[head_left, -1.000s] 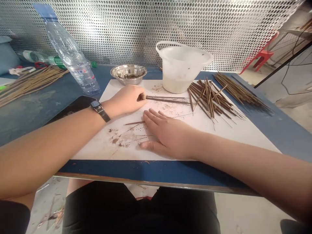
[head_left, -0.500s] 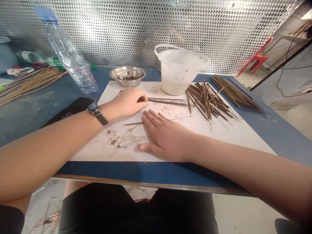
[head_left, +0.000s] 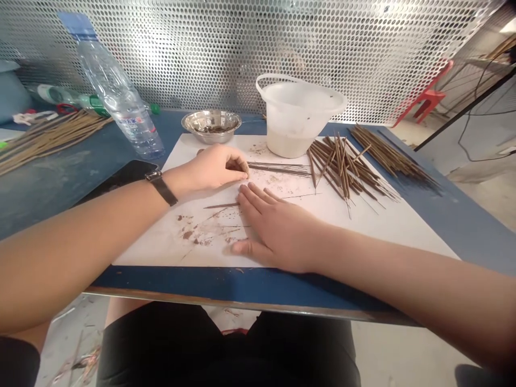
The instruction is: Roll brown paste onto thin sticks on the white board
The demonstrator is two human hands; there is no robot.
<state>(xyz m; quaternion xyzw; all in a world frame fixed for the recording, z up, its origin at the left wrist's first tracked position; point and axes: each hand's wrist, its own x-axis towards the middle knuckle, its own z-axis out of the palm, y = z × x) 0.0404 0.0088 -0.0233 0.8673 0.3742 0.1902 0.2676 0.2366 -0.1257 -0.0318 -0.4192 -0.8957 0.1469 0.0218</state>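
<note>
The label (head_left: 136, 126) on the bottle (head_left: 115, 88) is too blurred to be read. On the white sheet (head_left: 153, 250), a thin brown stick (head_left: 221, 206) is partly covered by the flat right hand (head_left: 278, 228), fingers nearly together, thumb spread. The left hand (head_left: 217, 167) is curled; whether anything is clasped cannot be told.

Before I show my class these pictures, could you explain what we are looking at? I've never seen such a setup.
There is no machine here: these are a person's two bare hands, and every picture comes from one camera worn on the head, looking forward and down. A white sheet lies on the blue table. The right hand rests flat over a slender brown stick. The left hand curls beside thin dark sticks; whether it grips any is hidden. Around them are a shiny round metal bowl, a translucent white plastic bucket and a heap of brown sticks.
</note>
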